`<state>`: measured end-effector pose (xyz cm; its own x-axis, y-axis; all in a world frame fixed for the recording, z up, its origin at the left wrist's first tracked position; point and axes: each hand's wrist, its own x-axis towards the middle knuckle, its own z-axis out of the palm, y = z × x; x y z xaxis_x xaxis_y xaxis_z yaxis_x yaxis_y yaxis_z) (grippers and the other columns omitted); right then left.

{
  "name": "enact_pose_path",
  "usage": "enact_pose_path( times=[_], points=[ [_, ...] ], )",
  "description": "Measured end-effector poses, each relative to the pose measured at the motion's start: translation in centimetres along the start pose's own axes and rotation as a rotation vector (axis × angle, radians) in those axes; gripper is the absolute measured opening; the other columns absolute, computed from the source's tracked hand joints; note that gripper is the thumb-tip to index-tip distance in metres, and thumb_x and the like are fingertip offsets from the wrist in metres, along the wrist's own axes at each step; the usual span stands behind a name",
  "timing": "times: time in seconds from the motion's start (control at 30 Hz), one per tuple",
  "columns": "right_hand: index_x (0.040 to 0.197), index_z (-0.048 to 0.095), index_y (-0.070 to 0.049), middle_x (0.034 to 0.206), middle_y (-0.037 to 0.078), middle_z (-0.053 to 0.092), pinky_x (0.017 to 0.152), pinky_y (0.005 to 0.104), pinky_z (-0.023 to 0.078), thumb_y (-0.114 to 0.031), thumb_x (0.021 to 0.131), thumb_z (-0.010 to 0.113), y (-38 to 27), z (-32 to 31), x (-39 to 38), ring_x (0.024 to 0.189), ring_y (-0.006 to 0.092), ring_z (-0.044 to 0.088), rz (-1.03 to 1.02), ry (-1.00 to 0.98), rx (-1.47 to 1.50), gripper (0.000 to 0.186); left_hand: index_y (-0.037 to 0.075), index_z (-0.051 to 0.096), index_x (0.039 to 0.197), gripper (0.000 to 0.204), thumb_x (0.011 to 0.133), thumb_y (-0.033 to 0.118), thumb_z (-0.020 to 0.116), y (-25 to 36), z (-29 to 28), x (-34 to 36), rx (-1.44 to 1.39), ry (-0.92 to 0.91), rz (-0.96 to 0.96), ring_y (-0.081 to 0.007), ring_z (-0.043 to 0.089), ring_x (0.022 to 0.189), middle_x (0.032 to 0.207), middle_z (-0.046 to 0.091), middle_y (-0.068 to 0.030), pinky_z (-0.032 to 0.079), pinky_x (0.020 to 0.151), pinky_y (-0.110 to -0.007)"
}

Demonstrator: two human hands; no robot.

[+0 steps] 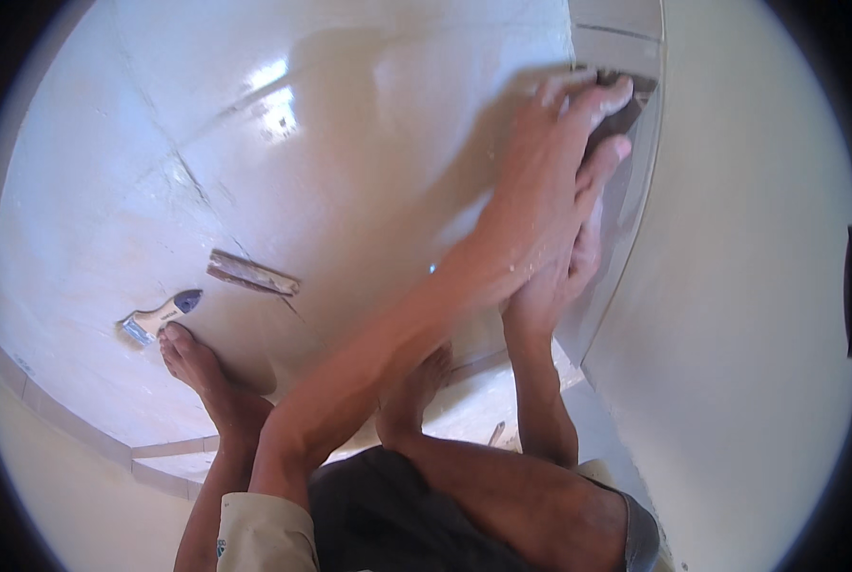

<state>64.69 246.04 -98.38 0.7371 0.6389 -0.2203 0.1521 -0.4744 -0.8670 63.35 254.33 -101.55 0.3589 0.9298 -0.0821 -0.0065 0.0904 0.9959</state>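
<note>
Both my hands reach to the tile skirting along the foot of the right wall. My left hand (548, 167) crosses over the right one, its fingers stretched out onto a dark brown tile piece (624, 116) in the skirting. My right hand (583, 250) lies beneath and nearer me, pressed against the skirting, and the left hand hides part of it. One of its fingertips points out toward the wall; the others look bent. Whitish smears mark the fingers.
Pale, shiny tiles with dark joint lines form the floor (369, 172). A paintbrush (165, 315) lies by my left foot (197, 362), and a narrow brown tile strip (252, 274) lies beyond it. The skirting (616, 33) follows the pale right wall (740, 286). A tiled edge (164, 448) runs behind my feet.
</note>
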Motion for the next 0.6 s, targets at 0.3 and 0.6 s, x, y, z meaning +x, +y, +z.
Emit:
enact_pose_path(
  times=[0.3,0.6],
  points=[
    [0.154,0.051,0.003,0.142,0.007,0.063,0.106,0.0285,0.045,-0.024,0.114,0.053,0.6,-0.2,0.8,0.125,0.0131,0.059,-0.011,-0.013,0.082,0.048,0.006,0.058,0.144,0.042,0.103,0.014,0.065,0.3,0.1,0.7,-0.173,-0.042,-0.058,-0.0439,0.052,0.13,0.139,0.054,-0.0215,0.045,0.11,-0.051],
    [0.152,0.052,0.002,0.137,0.007,0.066,0.101,0.0277,0.048,-0.026,0.115,0.053,-0.4,0.0,0.4,0.119,0.0122,0.062,0.091,-0.047,0.237,0.047,0.007,0.059,0.144,0.04,0.105,0.015,0.064,0.9,-0.7,0.8,-0.175,-0.096,-0.124,-0.0417,0.051,0.132,0.143,0.051,-0.0191,0.046,0.109,-0.049]
  ],
)
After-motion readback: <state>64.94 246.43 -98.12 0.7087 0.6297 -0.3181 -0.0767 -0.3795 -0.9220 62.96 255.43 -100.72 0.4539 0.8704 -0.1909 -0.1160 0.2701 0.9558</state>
